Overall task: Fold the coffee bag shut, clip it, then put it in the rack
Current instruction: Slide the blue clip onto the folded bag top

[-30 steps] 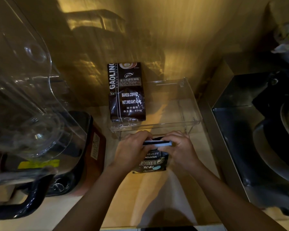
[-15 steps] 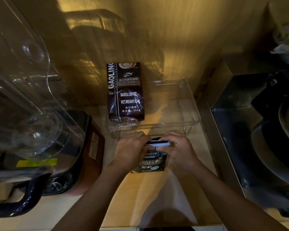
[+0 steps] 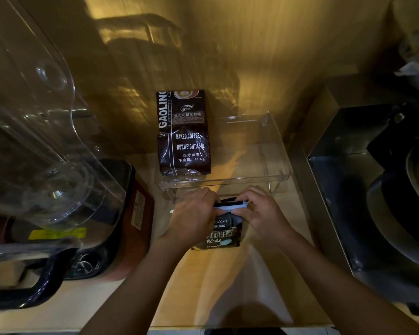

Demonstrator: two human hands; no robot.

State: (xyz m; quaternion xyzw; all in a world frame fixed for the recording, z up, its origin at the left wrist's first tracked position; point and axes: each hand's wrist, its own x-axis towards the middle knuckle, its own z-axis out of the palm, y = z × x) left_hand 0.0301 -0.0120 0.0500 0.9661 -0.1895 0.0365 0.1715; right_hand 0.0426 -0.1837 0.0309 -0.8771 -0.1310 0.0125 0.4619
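Observation:
A small black coffee bag (image 3: 221,232) with white lettering stands on the wooden counter just in front of the clear acrylic rack (image 3: 279,163). A pale blue clip (image 3: 231,205) lies across the bag's folded top. My left hand (image 3: 191,216) grips the bag's top left and that end of the clip. My right hand (image 3: 264,213) holds the clip's right end and the bag's top right corner. The fold itself is mostly hidden by my fingers.
A larger dark GAOLING coffee bag (image 3: 183,134) stands in the rack's left side, leaning on the wall. A blender with a clear jug (image 3: 34,131) fills the left. A steel box with a dark pan (image 3: 385,189) sits on the right.
Both hands and the bag have stayed in place; my fingers have only shifted slightly along the clip at the bag's top.

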